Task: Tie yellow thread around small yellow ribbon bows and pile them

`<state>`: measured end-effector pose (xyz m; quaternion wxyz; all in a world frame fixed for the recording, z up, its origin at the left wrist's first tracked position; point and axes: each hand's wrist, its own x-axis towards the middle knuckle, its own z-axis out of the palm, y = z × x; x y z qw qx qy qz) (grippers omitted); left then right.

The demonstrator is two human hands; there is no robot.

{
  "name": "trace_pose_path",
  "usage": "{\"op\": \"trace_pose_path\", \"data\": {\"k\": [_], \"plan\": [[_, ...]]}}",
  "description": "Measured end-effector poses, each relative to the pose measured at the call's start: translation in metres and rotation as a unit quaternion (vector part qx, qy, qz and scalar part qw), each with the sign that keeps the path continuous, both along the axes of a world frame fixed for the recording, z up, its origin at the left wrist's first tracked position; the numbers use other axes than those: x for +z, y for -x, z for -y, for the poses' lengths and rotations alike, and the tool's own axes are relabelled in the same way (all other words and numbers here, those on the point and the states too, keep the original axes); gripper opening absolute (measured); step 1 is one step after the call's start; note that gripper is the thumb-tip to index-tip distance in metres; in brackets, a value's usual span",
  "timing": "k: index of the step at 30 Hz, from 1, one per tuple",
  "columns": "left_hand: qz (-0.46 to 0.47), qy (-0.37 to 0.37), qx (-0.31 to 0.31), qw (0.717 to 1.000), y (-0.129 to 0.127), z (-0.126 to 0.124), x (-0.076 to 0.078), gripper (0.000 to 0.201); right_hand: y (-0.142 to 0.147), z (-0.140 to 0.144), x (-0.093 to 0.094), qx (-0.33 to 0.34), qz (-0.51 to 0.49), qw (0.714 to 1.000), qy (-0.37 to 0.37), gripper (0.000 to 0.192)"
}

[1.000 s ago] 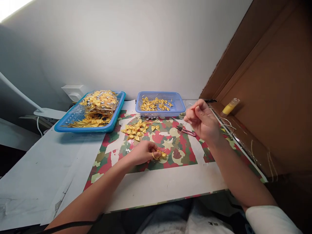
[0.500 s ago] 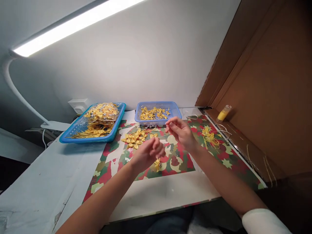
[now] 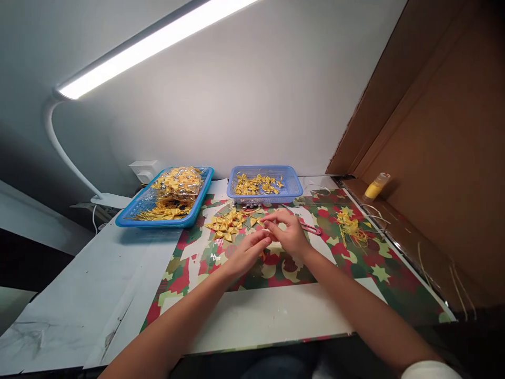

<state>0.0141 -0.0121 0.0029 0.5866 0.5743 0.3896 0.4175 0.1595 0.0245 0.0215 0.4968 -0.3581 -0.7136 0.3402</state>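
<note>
My left hand [image 3: 249, 253] is closed in a pinch low over the patterned sheet, its fingertips close to those of my right hand. The fingers of my right hand [image 3: 290, 232] are also pressed together, pointing left. Whatever sits in the two pinches is too small or hidden to make out. Just beyond the hands lies a cluster of yellow ribbon bows [image 3: 226, 223] with thin stems. Behind it are several silver bells [image 3: 248, 205]. A red-handled tool [image 3: 311, 229], partly covered by my right hand, rests beside it.
A blue basket [image 3: 189, 218] with bagged bows and stems stands back left; a lilac-blue basket [image 3: 292, 185] with loose bows is at the back. Yellow threads [image 3: 351, 229] lie right, near a yellow container [image 3: 376, 187] by the cardboard wall [image 3: 434, 158]. A lamp [image 3: 158, 45] hangs overhead.
My hands have come together; the right one has lowered and the left has turned its fingers toward it. The red-handled tool now shows. The whole view has shifted slightly.
</note>
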Motion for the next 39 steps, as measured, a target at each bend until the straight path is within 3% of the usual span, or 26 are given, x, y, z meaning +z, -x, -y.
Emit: {"op": "trace_pose_path", "data": {"k": [2,4,6,8,13,19,24,29,34,39], "plan": [[-0.04,-0.003,-0.005,0.999,0.0,0.0,-0.001,0.034,0.001,-0.007,-0.007,0.014,0.014,0.999,0.033,0.014],[-0.023,0.002,0.015,1.0,0.0,-0.002,-0.001,0.038,-0.001,-0.008,-0.014,-0.021,0.02,0.999,0.038,0.018],[0.037,0.023,0.05,0.998,0.0,-0.004,0.001,0.038,-0.005,-0.004,-0.018,-0.093,0.025,0.995,-0.003,0.018],[0.088,0.047,0.079,0.992,0.0,-0.005,0.002,0.034,-0.008,0.004,-0.019,-0.124,0.046,0.99,-0.059,0.016],[0.07,0.031,0.112,0.991,-0.002,-0.004,-0.002,0.027,-0.002,0.023,-0.025,-0.069,0.098,0.989,-0.085,0.025],[0.018,-0.04,0.101,0.994,-0.003,0.0,-0.003,0.03,0.007,0.027,-0.036,-0.123,0.059,0.988,-0.075,0.026],[-0.054,-0.061,0.063,0.995,0.001,0.002,0.003,0.034,-0.003,0.019,-0.034,-0.056,0.08,0.986,-0.133,0.025],[-0.056,-0.063,0.013,0.996,0.004,0.002,0.002,0.034,-0.017,0.01,-0.026,-0.033,0.099,0.971,-0.215,0.016],[-0.022,-0.062,0.014,0.998,0.006,0.001,0.001,0.03,-0.024,0.008,-0.019,-0.001,0.092,0.967,-0.239,0.015],[-0.019,-0.066,0.022,0.997,0.008,-0.001,0.001,0.028,-0.027,0.008,-0.011,0.048,0.066,0.974,-0.211,0.012]]}}
